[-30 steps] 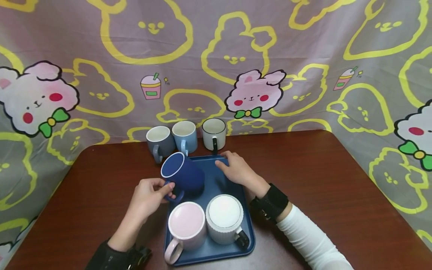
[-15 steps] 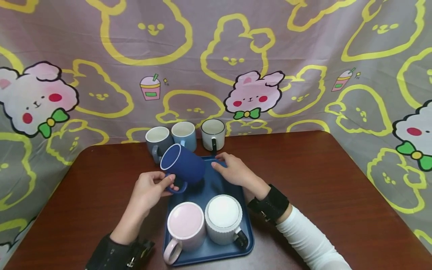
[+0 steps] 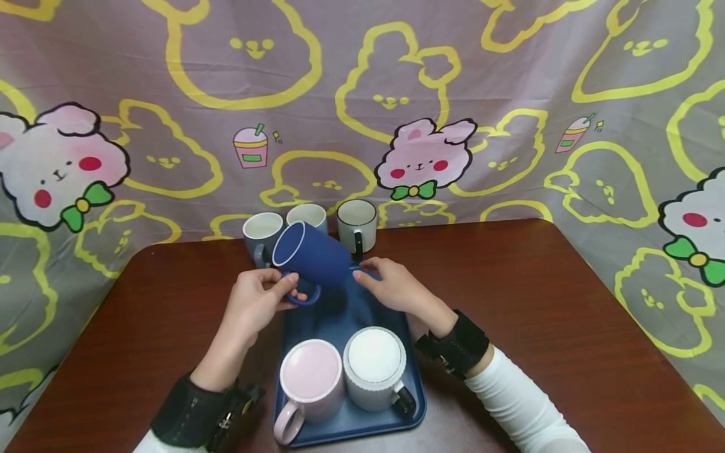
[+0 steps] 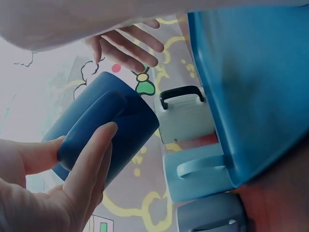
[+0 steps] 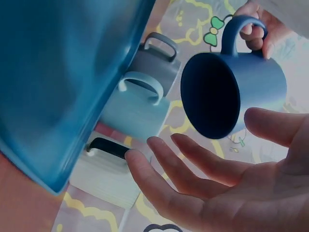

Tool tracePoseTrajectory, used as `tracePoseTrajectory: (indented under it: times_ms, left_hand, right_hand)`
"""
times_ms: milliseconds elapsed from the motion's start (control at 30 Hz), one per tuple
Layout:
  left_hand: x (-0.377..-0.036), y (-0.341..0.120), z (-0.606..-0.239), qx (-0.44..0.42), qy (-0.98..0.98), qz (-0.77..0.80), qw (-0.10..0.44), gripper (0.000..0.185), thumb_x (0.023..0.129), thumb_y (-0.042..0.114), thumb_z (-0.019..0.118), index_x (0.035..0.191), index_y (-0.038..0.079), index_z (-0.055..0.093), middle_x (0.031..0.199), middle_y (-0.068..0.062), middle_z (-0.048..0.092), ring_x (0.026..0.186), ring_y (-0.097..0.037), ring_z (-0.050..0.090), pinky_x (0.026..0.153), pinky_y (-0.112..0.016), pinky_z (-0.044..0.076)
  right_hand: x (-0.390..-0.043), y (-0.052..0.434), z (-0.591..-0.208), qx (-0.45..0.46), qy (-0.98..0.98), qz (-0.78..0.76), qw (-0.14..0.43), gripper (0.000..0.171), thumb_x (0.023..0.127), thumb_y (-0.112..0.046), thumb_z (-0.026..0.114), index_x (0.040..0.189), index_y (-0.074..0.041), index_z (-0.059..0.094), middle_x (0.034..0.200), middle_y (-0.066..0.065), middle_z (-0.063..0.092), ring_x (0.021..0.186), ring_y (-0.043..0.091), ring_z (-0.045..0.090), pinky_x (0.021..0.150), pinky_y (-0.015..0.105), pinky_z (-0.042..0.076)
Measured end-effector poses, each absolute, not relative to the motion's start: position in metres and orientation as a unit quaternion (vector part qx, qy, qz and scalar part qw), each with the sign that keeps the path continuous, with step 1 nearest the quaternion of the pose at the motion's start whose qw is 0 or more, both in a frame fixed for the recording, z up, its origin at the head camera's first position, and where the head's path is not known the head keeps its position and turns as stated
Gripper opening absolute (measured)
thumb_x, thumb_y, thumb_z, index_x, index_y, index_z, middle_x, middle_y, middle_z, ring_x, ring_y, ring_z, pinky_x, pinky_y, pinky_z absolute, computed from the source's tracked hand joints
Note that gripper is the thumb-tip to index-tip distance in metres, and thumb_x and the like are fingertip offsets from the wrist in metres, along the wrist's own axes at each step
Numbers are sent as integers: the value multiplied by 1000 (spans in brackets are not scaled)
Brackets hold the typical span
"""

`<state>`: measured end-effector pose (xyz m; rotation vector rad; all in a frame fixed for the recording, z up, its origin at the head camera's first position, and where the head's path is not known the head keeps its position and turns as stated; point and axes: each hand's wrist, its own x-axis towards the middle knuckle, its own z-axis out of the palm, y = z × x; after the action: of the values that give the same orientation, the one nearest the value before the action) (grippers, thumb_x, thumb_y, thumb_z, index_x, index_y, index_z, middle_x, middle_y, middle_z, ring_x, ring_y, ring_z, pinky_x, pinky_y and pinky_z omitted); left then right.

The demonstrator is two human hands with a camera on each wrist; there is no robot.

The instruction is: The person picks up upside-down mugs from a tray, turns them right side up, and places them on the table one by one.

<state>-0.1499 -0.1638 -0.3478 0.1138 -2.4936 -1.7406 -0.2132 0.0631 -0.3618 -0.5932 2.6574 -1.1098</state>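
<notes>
My left hand [image 3: 285,294] pinches the handle of a dark blue mug [image 3: 314,259] and holds it tilted in the air over the far end of the blue tray [image 3: 334,318]. Its mouth faces left and up. My right hand [image 3: 378,277] is open at the tray's far edge, fingers spread just beside the mug's base; in the right wrist view the right hand [image 5: 212,188] cups under the dark blue mug [image 5: 231,94] without gripping it. In the left wrist view my fingers [image 4: 89,166] wrap the handle of the dark blue mug [image 4: 113,128].
A pink mug [image 3: 311,377] and a white ribbed mug [image 3: 376,365] stand on the tray's near end. At the table's back stand a grey mug [image 3: 260,231], a light blue mug [image 3: 308,214] and a white mug with a black handle [image 3: 357,223]. Brown table [image 3: 538,302], cartoon cloth behind.
My left hand has lifted the dark blue mug higher and farther back, off the tray. The right hand has stayed at the tray's far edge, shifting only slightly.
</notes>
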Motion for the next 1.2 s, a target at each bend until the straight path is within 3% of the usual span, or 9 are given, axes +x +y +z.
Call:
tracePoseTrajectory:
  times_ms: [667, 1200]
  left_hand:
    - [-159, -153, -322, -8, -815, -576, 68, 29, 96, 17, 56, 98, -11, 61, 93, -24, 65, 81, -21, 72, 72, -29, 57]
    - [-157, -139, -298, -30, -788, -611, 72, 34, 96, 19, 54, 95, -14, 58, 84, -15, 59, 83, -21, 72, 75, -30, 56]
  right_hand:
    - [-205, 57, -341, -210, 887, -397, 107, 50, 97, -36, 51, 135, -3, 48, 131, 13, 57, 119, 30, 54, 93, 45, 50]
    - [-197, 56, -323, -251, 855, -436, 125, 51, 100, -36, 45, 141, -5, 43, 136, 13, 54, 123, 30, 54, 102, 50, 42]
